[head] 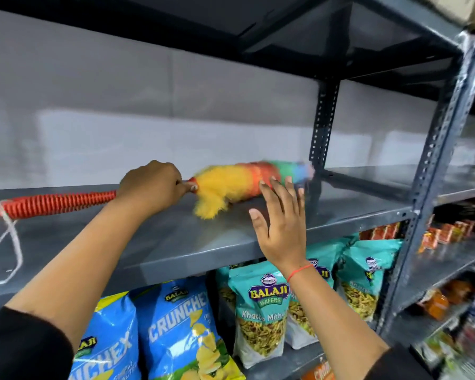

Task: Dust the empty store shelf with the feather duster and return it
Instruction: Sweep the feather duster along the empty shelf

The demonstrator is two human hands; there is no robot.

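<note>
A feather duster [231, 185] with a yellow, orange, green and blue fluffy head lies along the empty grey metal shelf [176, 242]. Its red spiral handle points left, and a white loop cord hangs from the handle's end. My left hand [152, 185] is closed around the handle just behind the head. The duster's head is blurred and reaches toward the upright post at the back. In front of the shelf edge, my right hand [281, 226] is raised with its fingers spread, holding nothing, close to the duster's head.
A perforated grey upright post [322, 127] stands behind the duster's tip, and another [433, 165] at the front right. Blue Crunchex chip bags [176, 333] and teal Balaji snack bags [261, 311] fill the shelf below. Small orange packets [447, 234] sit on the right-hand rack.
</note>
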